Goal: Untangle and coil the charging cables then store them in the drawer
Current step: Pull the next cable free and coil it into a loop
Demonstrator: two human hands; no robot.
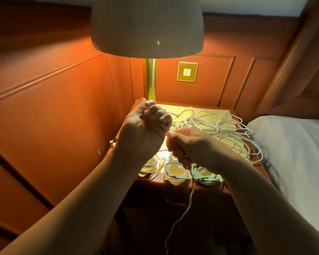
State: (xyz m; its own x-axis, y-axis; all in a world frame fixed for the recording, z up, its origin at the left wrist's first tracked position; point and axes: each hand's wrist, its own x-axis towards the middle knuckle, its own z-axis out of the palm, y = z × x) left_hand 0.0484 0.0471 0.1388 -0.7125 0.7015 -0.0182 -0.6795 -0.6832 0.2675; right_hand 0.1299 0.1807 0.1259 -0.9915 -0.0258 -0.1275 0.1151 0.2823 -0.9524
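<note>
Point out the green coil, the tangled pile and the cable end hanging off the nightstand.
green coil (203, 173): head view, its wound loops.
tangled pile (215, 126): head view, crossing white strands.
hanging cable (189, 205): head view, its dangling run.

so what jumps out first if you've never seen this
The lit lamp glows at top centre, over the nightstand. Beneath it, the left hand and right hand pinch a white cable that trails off the front edge. A cable tangle sprawls behind them; coils line the front.

White and mint charging cables (217, 126) lay tangled on the nightstand; three coiled cables (175, 172) sat along its front edge.
</note>
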